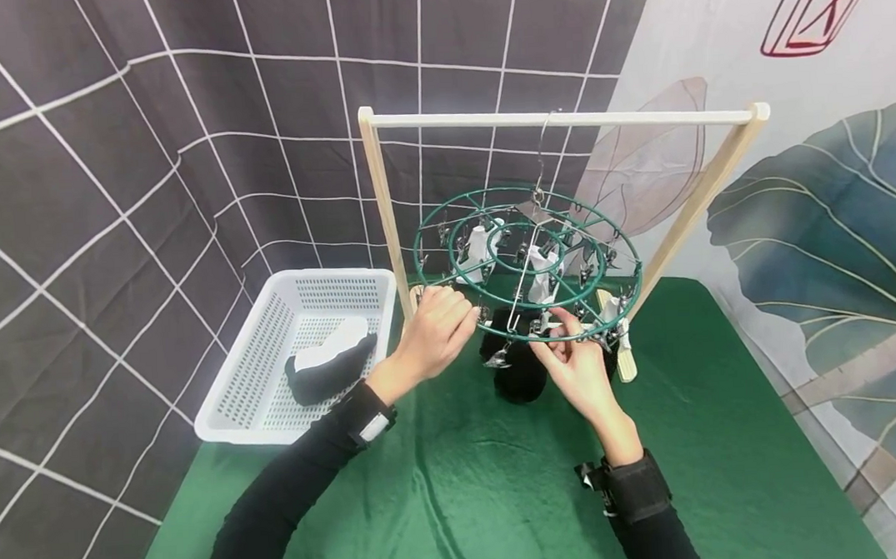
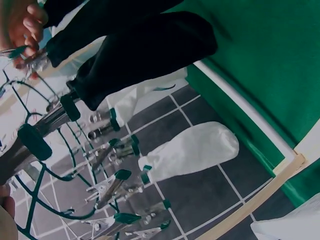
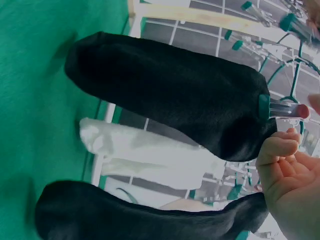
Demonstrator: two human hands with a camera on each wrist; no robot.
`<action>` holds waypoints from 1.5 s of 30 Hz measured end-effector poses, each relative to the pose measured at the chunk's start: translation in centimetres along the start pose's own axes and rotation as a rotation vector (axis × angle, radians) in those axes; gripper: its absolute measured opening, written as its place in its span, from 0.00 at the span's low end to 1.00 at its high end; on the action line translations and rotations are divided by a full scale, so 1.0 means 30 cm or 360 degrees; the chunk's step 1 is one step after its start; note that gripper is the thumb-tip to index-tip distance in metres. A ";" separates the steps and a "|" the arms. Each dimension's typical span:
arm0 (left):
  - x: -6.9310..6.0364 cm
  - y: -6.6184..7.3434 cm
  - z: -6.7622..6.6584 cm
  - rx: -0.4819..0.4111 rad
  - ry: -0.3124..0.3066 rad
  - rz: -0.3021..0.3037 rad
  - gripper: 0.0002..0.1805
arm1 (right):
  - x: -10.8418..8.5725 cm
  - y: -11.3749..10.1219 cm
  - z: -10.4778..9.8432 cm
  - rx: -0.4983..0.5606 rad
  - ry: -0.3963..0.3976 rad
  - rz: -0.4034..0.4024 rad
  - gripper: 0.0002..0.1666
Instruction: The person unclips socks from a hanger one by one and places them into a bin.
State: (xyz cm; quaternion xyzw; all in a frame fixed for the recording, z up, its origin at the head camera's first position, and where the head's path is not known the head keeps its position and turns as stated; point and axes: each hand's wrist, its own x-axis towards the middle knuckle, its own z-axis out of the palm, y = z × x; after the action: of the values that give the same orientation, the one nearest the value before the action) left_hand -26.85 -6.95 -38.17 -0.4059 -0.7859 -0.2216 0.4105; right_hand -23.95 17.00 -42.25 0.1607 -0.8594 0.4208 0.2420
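Observation:
A green round clip hanger (image 1: 521, 339) hangs by its hook from a white bar. At its front rim my right hand (image 1: 581, 369) pinches a metal clip (image 3: 282, 108) with thumb and index finger, the other fingers curled. That clip bears a black sock (image 3: 170, 95) by its cuff. My left hand (image 1: 437, 334) is at the left front rim, fingers bent around a large clip with green pads (image 2: 35, 141); its fingertips are mostly hidden. Another black sock (image 2: 150, 55) hangs near those pads. White socks (image 2: 192, 152) hang farther in.
A white perforated basket (image 1: 224, 406) stands at the left, holding a dark sock (image 1: 328, 381) and a white sock (image 1: 338, 343). The wooden rack's posts (image 1: 385, 207) rise on both sides of the hanger. Green cloth (image 1: 457, 479) covers the table.

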 end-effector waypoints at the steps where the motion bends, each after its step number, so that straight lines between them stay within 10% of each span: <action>1: 0.001 -0.004 0.001 -0.0024 0.0018 -0.0013 0.16 | 0.009 0.001 0.006 0.0005 -0.0025 -0.0021 0.26; 6: 0.007 -0.026 0.008 -0.0133 0.0119 -0.0104 0.17 | 0.041 -0.008 0.032 0.0080 -0.0086 -0.0102 0.14; 15: -0.012 -0.013 0.033 -0.0226 0.0324 -0.0268 0.17 | 0.034 -0.037 0.044 0.0220 -0.0093 0.0126 0.15; 26: -0.114 0.103 0.157 -0.0783 0.1048 -0.1212 0.23 | 0.032 -0.033 0.057 0.0277 -0.0010 0.0076 0.17; 29: -0.125 0.148 0.157 -0.1011 0.0951 -0.1601 0.28 | 0.031 -0.055 0.051 0.0314 0.0000 0.0082 0.17; 33: -0.141 0.196 0.144 -0.1282 0.0447 -0.1892 0.31 | 0.028 -0.122 0.029 0.0385 -0.0012 0.0064 0.15; 38: -0.159 0.209 0.143 -0.1542 -0.0175 -0.1798 0.27 | 0.019 -0.155 0.014 0.0533 -0.0062 0.0148 0.13; 45: -0.178 0.203 0.149 -0.1651 -0.0307 -0.1702 0.16 | 0.020 -0.134 -0.005 0.0821 -0.0166 0.0214 0.12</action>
State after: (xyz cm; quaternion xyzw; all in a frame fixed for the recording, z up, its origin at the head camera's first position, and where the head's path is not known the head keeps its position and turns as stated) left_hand -22.16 -2.84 -45.00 -0.1278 -0.7031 -0.6962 -0.0680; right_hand -22.47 14.69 -39.26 0.1810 -0.7439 0.6320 0.1200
